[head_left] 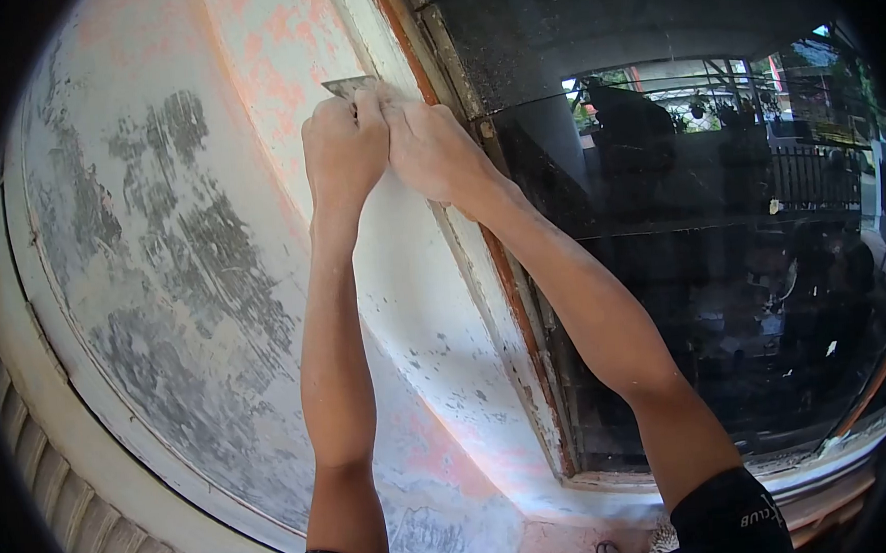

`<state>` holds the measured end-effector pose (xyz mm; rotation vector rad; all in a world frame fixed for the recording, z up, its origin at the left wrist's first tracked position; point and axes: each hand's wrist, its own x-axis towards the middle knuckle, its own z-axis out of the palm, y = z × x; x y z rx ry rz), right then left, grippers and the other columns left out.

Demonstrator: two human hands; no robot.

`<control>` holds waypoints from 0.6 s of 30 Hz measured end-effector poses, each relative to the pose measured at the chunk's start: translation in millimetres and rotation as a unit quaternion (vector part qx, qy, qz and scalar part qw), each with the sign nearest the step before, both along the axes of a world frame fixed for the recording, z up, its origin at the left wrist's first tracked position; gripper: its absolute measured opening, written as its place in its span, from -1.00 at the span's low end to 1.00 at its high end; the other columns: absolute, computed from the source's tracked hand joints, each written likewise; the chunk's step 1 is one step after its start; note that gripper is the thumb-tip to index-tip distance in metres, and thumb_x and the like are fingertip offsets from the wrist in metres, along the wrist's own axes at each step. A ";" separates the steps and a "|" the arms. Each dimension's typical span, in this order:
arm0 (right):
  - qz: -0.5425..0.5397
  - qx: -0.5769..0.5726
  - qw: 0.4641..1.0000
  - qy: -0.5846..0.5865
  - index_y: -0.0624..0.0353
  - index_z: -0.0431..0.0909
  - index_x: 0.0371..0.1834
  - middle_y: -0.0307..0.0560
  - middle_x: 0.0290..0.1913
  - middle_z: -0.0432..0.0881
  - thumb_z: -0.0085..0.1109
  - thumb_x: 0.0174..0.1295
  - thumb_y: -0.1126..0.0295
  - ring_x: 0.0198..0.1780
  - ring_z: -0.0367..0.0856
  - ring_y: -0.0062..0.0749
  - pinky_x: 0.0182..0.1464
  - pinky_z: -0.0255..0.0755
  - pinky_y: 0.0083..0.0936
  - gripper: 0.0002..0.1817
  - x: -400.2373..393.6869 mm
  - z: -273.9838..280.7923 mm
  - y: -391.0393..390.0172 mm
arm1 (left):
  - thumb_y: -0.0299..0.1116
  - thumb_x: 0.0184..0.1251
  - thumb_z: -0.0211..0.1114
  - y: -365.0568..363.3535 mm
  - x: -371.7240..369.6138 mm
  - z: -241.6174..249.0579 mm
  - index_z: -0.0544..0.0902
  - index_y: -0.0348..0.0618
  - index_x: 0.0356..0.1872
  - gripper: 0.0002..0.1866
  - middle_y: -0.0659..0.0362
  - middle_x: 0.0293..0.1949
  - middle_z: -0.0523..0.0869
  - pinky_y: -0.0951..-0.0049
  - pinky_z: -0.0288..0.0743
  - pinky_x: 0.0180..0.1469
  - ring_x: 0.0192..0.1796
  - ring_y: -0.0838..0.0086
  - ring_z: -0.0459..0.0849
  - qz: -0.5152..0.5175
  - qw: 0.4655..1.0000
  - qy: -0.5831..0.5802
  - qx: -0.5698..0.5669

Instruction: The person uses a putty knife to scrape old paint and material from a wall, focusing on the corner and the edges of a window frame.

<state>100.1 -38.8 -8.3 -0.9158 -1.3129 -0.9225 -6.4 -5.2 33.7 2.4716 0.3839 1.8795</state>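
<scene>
Both arms reach up to a wall (257, 176) with patchy white, grey and pink paint. My left hand (344, 149) is closed in a fist around a scraper (346, 84), whose flat metal blade shows just above the knuckles; its handle is hidden. Pressed against it from the right, my right hand (434, 152) has its fingers closed at the same scraper, near the blade. The blade lies against the pale wall strip beside the window frame (422, 62). Dust coats both hands.
To the right is a dark glass window (704, 293) with reflections of a fence and plants. Its worn wooden frame runs down beside my right forearm. A pale ledge (40, 328) and ridged panels (85, 516) lie at the lower left. Sandals (607, 549) show at the bottom.
</scene>
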 end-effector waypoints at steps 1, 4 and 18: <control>-0.016 -0.001 1.000 -0.005 0.53 0.53 -0.18 0.43 -0.49 0.59 -0.28 0.42 0.35 -0.54 0.65 0.12 -0.49 0.54 -0.18 -0.58 1.0 7.9 -1.5 | -0.22 0.33 0.02 1.4 3.1 6.0 0.63 -0.46 -0.50 -0.56 -0.30 -0.45 0.63 0.06 0.51 -0.22 -0.35 -0.19 0.64 0.000 1.000 -0.002 0.001; -0.010 -0.084 0.995 0.043 0.53 0.53 -0.14 0.49 -0.40 0.58 -0.26 0.41 0.36 -0.40 0.67 0.19 -0.39 0.56 -0.14 -0.60 -7.6 21.3 -22.9 | -0.23 0.33 0.00 4.8 12.5 22.0 0.63 -0.45 -0.52 -0.56 -0.29 -0.46 0.63 0.05 0.50 -0.23 -0.37 -0.17 0.65 -0.026 0.997 -0.043 0.065; 0.050 -0.135 0.984 0.108 0.44 0.55 -0.19 0.41 -0.46 0.61 -0.32 0.41 0.36 -0.62 0.63 0.05 -0.62 0.51 -0.24 -0.59 -9.4 34.1 -18.3 | -0.19 0.34 0.10 3.3 7.7 40.5 0.61 -0.52 -0.39 -0.57 -0.20 -0.50 0.64 0.22 0.47 -0.30 -0.44 0.23 0.62 -0.003 0.999 -0.018 0.038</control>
